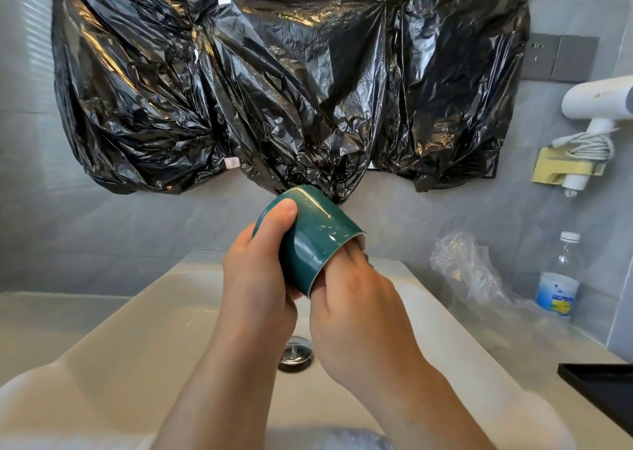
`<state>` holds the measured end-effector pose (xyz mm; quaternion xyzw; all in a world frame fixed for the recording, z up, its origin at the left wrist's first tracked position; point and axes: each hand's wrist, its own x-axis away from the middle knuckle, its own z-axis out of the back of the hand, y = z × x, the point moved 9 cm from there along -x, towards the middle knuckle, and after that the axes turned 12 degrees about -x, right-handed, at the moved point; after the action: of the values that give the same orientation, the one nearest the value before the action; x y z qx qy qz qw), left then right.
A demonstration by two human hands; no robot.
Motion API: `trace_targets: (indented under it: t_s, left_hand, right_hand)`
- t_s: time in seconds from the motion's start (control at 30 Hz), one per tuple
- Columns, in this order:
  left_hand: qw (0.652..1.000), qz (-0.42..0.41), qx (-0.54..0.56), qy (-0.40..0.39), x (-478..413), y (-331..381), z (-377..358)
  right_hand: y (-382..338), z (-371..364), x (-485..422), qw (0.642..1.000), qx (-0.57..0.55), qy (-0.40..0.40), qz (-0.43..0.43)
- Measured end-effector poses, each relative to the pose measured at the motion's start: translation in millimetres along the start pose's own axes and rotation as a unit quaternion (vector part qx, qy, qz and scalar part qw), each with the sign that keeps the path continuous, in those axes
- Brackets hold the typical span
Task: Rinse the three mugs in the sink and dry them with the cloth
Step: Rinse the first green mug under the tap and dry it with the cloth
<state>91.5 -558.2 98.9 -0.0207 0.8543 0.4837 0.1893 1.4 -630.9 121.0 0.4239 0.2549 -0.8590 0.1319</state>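
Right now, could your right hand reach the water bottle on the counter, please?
Probably, but not at once: the right hand has its fingers inside the mug, which the left hand holds; nothing else blocks the bottle.

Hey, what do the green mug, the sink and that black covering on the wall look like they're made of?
The green mug looks like glazed ceramic: glossy teal outside with sharp highlights, pale at the rim. The sink is probably glazed ceramic too: smooth, off-white, softly shiny. The black covering seems thin plastic film, like bin bags: crinkled, creased, reflective.
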Motion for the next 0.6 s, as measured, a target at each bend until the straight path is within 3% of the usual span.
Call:
trace_targets:
  t_s: [0.2, 0.4, 0.5, 0.6]
  left_hand:
    - [1.0, -0.002, 0.006, 0.022, -4.5, 3.6, 10.0]
    - [0.998, -0.016, 0.042, -0.032, -3.3, 3.7, -5.3]
    - [0.998, -0.013, 0.041, -0.036, 0.7, 0.0, -13.0]
    - [0.999, -0.008, 0.013, -0.034, 6.7, -5.8, -22.1]
  right_hand:
    - [4.2, 9.1, 1.0, 0.985, -0.146, 0.091, 0.013]
    - [16.6, 24.0, 10.4, 0.956, -0.24, 0.168, -0.017]
    - [19.2, 20.4, 1.0, 0.922, -0.363, 0.129, -0.045]
    - [36.9, 14.7, -7.0, 0.894, -0.418, 0.092, -0.133]
